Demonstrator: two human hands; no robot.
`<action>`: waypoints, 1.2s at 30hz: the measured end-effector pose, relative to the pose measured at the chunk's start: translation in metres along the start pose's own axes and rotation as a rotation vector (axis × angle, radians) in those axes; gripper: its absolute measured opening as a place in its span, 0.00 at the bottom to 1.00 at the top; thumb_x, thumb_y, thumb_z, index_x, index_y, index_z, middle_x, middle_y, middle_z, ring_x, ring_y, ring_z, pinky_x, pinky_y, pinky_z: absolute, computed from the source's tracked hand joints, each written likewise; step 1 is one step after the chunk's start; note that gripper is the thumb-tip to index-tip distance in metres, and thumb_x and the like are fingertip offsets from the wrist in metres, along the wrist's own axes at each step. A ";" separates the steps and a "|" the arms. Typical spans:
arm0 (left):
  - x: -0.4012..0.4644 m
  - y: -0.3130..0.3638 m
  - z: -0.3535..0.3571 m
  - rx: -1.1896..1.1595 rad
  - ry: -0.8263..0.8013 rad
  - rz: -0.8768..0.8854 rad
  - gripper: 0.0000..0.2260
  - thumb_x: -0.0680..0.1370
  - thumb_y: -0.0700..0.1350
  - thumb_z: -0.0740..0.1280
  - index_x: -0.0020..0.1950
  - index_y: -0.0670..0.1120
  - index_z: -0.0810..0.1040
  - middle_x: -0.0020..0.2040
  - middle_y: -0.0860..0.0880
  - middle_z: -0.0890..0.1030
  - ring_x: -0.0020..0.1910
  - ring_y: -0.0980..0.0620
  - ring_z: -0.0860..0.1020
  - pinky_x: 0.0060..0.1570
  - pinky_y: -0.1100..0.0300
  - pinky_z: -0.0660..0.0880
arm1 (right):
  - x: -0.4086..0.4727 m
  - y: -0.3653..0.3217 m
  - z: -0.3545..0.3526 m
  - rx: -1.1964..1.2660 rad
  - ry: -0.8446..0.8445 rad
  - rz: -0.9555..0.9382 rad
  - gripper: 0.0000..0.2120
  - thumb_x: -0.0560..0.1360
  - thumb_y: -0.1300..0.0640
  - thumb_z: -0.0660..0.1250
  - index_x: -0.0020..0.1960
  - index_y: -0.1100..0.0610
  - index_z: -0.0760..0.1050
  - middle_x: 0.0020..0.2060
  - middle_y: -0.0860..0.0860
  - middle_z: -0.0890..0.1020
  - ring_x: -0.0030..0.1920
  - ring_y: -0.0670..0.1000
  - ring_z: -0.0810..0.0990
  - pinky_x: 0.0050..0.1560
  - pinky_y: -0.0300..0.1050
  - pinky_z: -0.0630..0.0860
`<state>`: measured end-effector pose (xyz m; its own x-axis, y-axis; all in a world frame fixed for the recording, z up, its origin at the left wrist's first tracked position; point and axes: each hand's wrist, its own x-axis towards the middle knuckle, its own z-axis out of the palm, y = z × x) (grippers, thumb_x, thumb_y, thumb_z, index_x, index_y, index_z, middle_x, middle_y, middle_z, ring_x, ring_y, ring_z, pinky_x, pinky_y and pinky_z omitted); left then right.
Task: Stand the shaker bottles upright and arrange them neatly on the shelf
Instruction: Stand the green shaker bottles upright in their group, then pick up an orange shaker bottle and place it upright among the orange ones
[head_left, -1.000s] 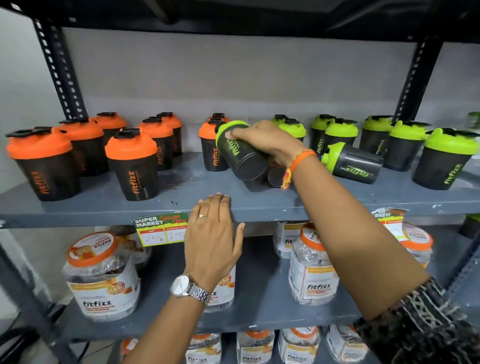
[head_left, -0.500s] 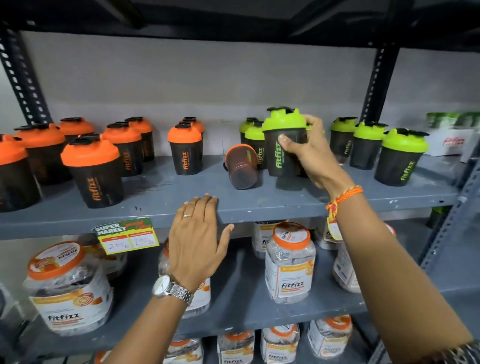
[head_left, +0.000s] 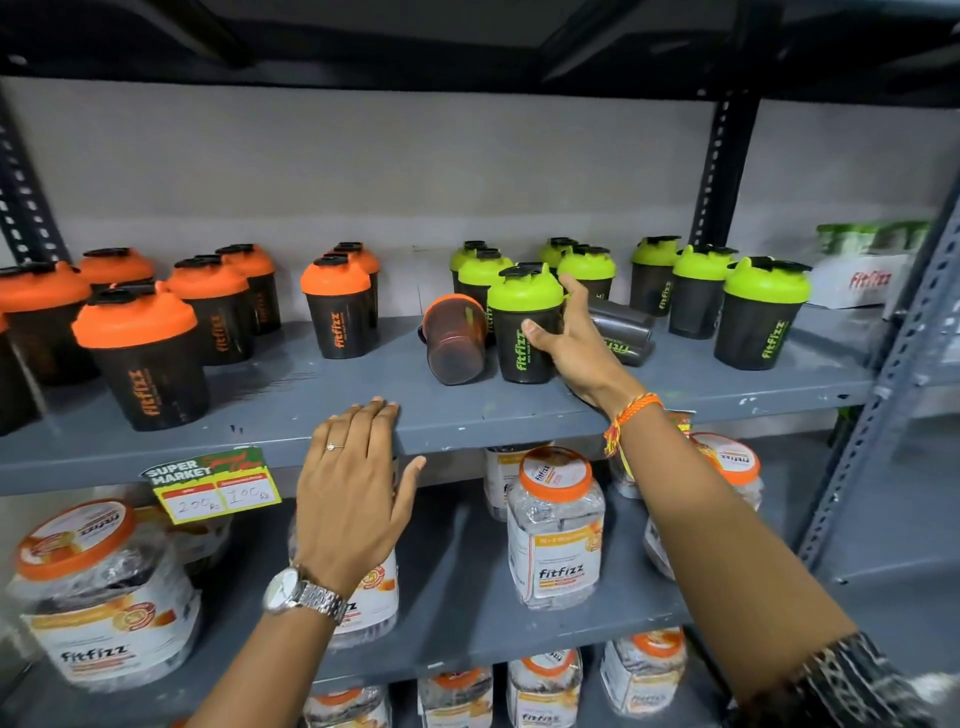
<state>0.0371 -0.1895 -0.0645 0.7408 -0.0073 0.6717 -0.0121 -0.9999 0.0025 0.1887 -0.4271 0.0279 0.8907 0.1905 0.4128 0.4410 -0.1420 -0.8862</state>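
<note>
Black shaker bottles stand on the grey shelf (head_left: 291, 395): orange-lidded ones (head_left: 143, 353) at the left, green-lidded ones (head_left: 763, 312) at the right. My right hand (head_left: 576, 345) wraps around an upright green-lidded shaker (head_left: 522, 312) standing on the shelf, thumb on its front and fingers behind. Just left of it an orange shaker (head_left: 454, 340) lies on its side, base toward me. Behind my right hand another dark shaker (head_left: 626, 330) lies on its side, partly hidden. My left hand (head_left: 358, 478) rests flat against the shelf's front edge, holding nothing.
A price tag (head_left: 215, 486) hangs from the shelf edge. Clear jars with orange lids (head_left: 556, 525) fill the lower shelves. A white box (head_left: 857, 280) sits at the far right of the shelf. Perforated metal uprights (head_left: 724, 161) frame the rack, with another shelf overhead.
My right hand turned the green-lidded shaker from tilted to upright and lowered it onto the shelf beside the lying orange one. My left hand stayed on the shelf edge.
</note>
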 end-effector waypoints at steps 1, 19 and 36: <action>0.000 0.000 0.001 0.000 0.000 -0.001 0.25 0.81 0.58 0.59 0.72 0.44 0.71 0.69 0.45 0.76 0.68 0.42 0.74 0.73 0.47 0.64 | 0.001 0.002 -0.001 0.016 -0.010 0.002 0.40 0.80 0.61 0.67 0.81 0.47 0.46 0.81 0.53 0.57 0.79 0.49 0.55 0.78 0.53 0.62; -0.001 -0.012 -0.018 0.033 -0.065 0.038 0.27 0.80 0.58 0.59 0.73 0.43 0.72 0.71 0.43 0.77 0.72 0.40 0.73 0.75 0.45 0.65 | -0.086 -0.044 0.044 -0.541 0.406 -0.201 0.19 0.75 0.48 0.71 0.60 0.56 0.72 0.51 0.54 0.79 0.53 0.57 0.78 0.53 0.56 0.77; -0.016 -0.061 -0.030 0.100 -0.109 0.023 0.29 0.79 0.58 0.59 0.77 0.44 0.68 0.73 0.43 0.75 0.72 0.42 0.73 0.75 0.46 0.65 | -0.015 -0.051 0.150 -1.219 0.181 -0.127 0.26 0.79 0.45 0.65 0.68 0.61 0.65 0.65 0.63 0.70 0.61 0.68 0.74 0.52 0.61 0.77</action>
<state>0.0059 -0.1279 -0.0537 0.8100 -0.0262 0.5859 0.0326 -0.9954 -0.0897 0.1362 -0.2770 0.0348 0.7939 0.1453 0.5905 0.2534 -0.9618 -0.1039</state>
